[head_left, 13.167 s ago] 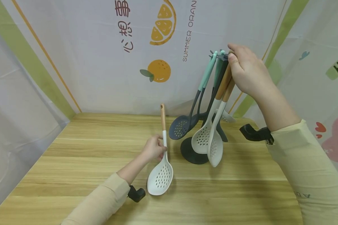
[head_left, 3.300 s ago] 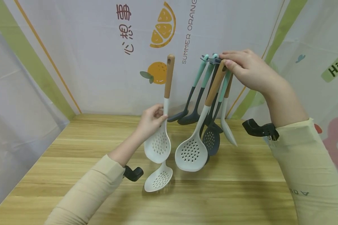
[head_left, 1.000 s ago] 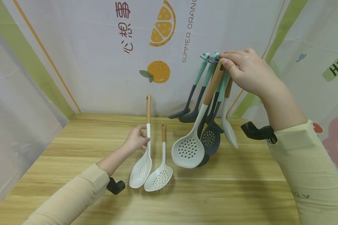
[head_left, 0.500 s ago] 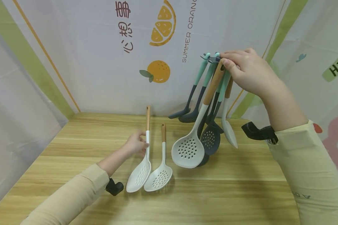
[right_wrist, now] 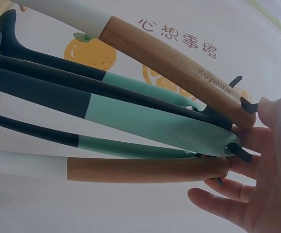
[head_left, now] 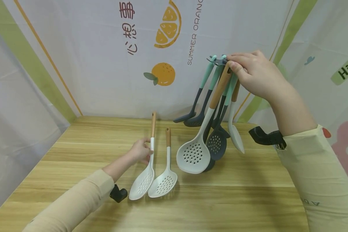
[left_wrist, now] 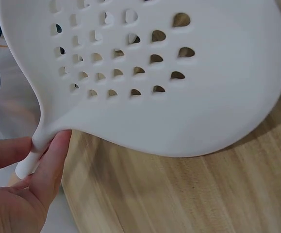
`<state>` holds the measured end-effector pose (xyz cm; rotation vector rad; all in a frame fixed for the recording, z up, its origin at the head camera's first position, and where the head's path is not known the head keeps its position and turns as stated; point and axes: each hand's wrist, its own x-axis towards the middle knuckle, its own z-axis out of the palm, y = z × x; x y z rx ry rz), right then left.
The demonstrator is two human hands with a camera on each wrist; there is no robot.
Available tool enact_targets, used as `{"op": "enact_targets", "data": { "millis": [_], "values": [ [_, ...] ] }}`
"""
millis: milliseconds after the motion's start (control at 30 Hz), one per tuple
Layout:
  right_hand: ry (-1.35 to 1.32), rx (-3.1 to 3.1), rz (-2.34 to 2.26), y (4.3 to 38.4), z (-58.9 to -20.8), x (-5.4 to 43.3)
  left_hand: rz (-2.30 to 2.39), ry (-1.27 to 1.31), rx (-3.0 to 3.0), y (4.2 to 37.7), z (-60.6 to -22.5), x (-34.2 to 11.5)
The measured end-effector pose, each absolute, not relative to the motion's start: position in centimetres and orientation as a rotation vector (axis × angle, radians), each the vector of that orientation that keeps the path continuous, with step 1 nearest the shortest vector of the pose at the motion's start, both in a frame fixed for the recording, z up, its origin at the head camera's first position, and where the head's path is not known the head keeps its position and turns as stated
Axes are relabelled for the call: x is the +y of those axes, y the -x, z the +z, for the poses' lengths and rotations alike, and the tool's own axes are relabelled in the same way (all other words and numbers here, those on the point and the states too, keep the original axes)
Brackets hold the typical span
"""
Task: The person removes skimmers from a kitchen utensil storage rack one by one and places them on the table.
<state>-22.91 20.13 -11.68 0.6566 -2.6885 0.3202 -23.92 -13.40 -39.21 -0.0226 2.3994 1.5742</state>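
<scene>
In the head view my left hand pinches a white slotted spoon by the white neck below its wooden handle. Its perforated head lies low over the table, and fills much of the left wrist view, where my thumb and fingers hold the neck. Close on its right lies a second white slotted spoon. My right hand grips the top of a dark utensil rack, its fingers around the hooks. A white skimmer with a wooden handle hangs right under that hand.
Several mint-handled dark utensils hang from the rack, among them a slotted one. A white spoon hangs at its right. The rack's dark base is mostly hidden. Behind the wooden table hangs a printed curtain.
Since about three seconds ago, the left hand has carried the slotted spoon from near the rack left and down, beside the other one. Earlier still, the rack was turned differently. The right hand stays on it.
</scene>
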Motion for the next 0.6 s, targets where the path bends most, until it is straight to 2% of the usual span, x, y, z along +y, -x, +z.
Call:
{"op": "enact_targets", "data": {
  "millis": [600],
  "values": [
    [-0.646, -2.682, 0.341, 22.8, -11.7, 20.1, 1.488, 0.088, 2.429, 24.6, -40.5, -13.0]
  ]
}}
